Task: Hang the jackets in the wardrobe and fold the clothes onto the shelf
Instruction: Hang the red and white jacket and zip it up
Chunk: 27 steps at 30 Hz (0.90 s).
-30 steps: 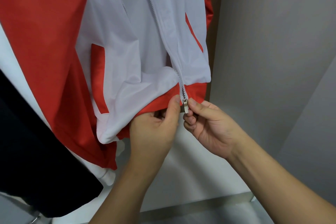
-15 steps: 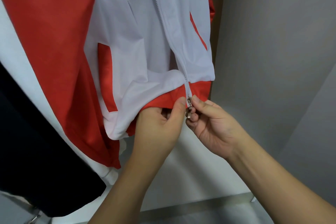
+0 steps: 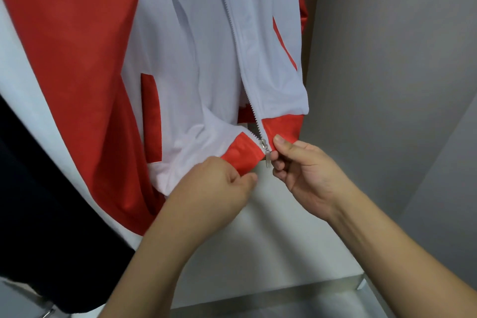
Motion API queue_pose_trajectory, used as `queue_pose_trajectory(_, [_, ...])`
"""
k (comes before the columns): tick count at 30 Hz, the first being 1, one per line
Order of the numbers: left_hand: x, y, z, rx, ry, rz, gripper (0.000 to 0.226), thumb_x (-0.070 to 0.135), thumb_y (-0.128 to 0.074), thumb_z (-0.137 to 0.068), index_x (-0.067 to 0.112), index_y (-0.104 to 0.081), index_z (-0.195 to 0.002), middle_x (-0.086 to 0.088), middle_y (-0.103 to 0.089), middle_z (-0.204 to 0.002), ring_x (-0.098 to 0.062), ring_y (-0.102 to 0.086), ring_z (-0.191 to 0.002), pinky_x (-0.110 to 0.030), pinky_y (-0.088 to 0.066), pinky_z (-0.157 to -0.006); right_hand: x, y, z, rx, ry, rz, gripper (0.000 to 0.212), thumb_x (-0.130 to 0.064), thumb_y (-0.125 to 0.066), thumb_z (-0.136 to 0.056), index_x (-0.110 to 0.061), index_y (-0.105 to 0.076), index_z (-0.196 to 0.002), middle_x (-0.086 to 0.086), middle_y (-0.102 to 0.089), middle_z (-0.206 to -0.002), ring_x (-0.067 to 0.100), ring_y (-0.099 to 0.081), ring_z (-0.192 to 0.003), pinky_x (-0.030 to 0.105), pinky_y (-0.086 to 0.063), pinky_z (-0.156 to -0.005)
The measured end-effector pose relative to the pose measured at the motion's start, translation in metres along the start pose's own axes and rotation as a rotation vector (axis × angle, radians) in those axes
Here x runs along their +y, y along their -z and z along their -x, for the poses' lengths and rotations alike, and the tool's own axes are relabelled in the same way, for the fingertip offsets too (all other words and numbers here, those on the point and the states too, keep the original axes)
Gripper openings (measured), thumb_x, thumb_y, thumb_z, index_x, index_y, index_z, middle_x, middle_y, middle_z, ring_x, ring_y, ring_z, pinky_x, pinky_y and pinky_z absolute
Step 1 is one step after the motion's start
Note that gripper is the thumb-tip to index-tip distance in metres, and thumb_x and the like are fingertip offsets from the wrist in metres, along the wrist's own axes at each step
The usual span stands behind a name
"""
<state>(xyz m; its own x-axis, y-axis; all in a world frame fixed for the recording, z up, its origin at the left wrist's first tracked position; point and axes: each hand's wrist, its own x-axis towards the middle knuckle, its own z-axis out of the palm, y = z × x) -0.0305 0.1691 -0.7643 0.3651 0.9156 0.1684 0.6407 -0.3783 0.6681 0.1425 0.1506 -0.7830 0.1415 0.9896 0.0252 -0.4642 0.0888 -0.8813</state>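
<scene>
Since a second ago the left hand (image 3: 219, 183) has slid down off the zip to pinch the red hem lower and further left, and the jacket (image 3: 196, 64) fronts have parted slightly above the slider. Right hand (image 3: 304, 173) pinches the zip pull (image 3: 267, 156) and the other hem edge. White-and-red, the jacket hangs inside the wardrobe (image 3: 387, 85), beside a dark garment (image 3: 38, 214) at left.

One head-worn camera looks forward and down, close to a hanging red-and-white jacket (image 3: 206, 64). Grey wardrobe walls (image 3: 387, 85) fill the right side.
</scene>
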Motion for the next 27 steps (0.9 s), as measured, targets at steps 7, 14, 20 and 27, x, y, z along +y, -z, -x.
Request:
queue_pose_trajectory(7, [0.019, 0.006, 0.005, 0.219, -0.146, 0.021, 0.036, 0.054, -0.072, -0.075, 0.023, -0.062, -0.061, 0.019, -0.053, -0.048, -0.004, -0.047, -0.049, -0.025, -0.037, -0.053, -0.012, 0.003, 0.004, -0.081, -0.038, 0.167, 0.059, -0.033, -0.075, -0.064, -0.012, -0.043, -0.109, 0.003, -0.036, -0.079, 0.009, -0.034, -0.062, 0.026, -0.027, -0.063])
queue_pose_trajectory(14, [0.013, -0.005, 0.002, 0.247, -0.145, -0.035, 0.021, 0.033, -0.067, -0.080, 0.025, -0.059, -0.061, 0.017, -0.053, -0.051, -0.012, -0.054, -0.059, -0.031, -0.050, -0.064, -0.015, 0.000, 0.006, -0.077, -0.006, 0.283, 0.058, -0.039, -0.075, -0.064, -0.009, -0.047, -0.105, 0.008, -0.034, -0.083, 0.010, -0.034, -0.065, 0.028, -0.026, -0.066])
queue_pose_trajectory(20, [0.016, -0.009, 0.004, 0.333, -0.202, -0.116, 0.018, 0.035, -0.064, -0.080, 0.021, -0.057, -0.071, 0.006, -0.057, -0.058, -0.017, -0.058, -0.064, -0.036, -0.051, -0.064, -0.015, -0.002, 0.007, -0.085, 0.001, 0.315, 0.060, -0.041, -0.075, -0.064, -0.008, -0.049, -0.108, 0.008, -0.037, -0.088, 0.011, -0.033, -0.066, 0.029, -0.027, -0.067])
queue_pose_trajectory(27, [0.012, -0.005, 0.002, 0.271, -0.251, -0.170, 0.020, 0.029, -0.058, -0.086, 0.019, -0.054, -0.070, 0.002, -0.054, -0.056, -0.019, -0.054, -0.061, -0.035, -0.047, -0.061, -0.013, 0.001, 0.005, -0.035, 0.023, 0.366, 0.056, -0.042, -0.075, -0.061, -0.007, -0.052, -0.098, 0.003, -0.036, -0.073, 0.010, -0.035, -0.060, 0.028, -0.027, -0.065])
